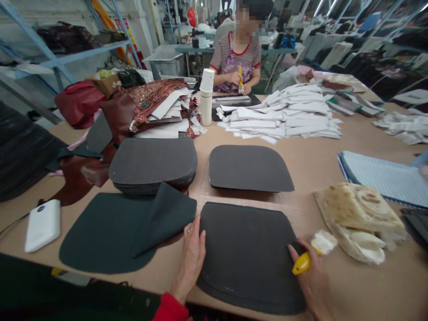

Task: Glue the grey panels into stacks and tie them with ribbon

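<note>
A dark grey panel (247,258) with rounded corners lies in front of me at the table's near edge. My left hand (192,254) grips its left edge, thumb along the top side and fingers at the rim. At the right edge, my right hand (310,272) touches the panel while holding a brush (302,264) with a yellow handle; its whitish bristles (323,242) point away to the right. Left of the panel lies a dark green fabric piece (107,236), one corner folded over. Beyond are a thick stack of grey panels (154,162) and a smaller stack (249,167).
A white device (43,225) with a cable lies at left. Flatbread in a plastic bag (361,214) sits at right, near a striped cloth (384,176). White strips (287,111) and paper cups (206,100) stand farther back. A co-worker (236,58) holds another brush across the table.
</note>
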Tool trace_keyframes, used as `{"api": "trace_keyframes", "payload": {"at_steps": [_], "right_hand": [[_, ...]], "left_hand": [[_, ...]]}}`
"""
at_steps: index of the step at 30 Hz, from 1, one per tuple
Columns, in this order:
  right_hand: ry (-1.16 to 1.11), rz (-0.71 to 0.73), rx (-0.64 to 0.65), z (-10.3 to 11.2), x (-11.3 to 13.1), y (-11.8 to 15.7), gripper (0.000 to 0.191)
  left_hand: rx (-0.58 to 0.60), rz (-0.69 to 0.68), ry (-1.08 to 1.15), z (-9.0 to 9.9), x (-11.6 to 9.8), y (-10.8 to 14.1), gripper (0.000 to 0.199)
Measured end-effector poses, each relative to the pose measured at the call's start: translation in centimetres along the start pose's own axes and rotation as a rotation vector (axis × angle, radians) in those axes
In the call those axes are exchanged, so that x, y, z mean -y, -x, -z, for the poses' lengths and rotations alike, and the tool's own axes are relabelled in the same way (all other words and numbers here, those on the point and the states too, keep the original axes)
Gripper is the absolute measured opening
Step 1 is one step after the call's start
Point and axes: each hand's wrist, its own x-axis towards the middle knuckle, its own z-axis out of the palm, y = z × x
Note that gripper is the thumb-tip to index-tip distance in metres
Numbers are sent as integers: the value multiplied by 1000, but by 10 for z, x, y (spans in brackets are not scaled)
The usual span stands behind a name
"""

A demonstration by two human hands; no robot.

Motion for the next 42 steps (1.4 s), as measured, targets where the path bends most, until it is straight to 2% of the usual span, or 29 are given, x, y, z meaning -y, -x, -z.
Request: {"api": "trace_keyframes", "payload": {"at_steps": [7,16,20,28,32,35,38,42], "right_hand": [[32,-64,-25,0,1,2,69],[-148,-99,-76,0,17,-2,46],[-187,-117,-50,1,24,1,41],[-237,-118,-72,2,31,8,36],[-224,-109,-66,5,29,9,38],[-197,-127,-37,7,26,9,41],[-182,-133,-14,9,24,11,41],[-169,-132,4,9,18,13,43]], "left_hand": [[24,75,8,-2,3,2,55],[0,-39,-80,-8,17,-10,58],[-27,-85,-137,-13,20,-14,60],[37,-12,-290,-15,17,-12,62],[-7,-57,-296,-21,17,-5,67],[13,-34,-309,-21,14,0,69],[31,29,-275,-18,12,2,72],[9,26,-175,-18,8,2,75]]}}
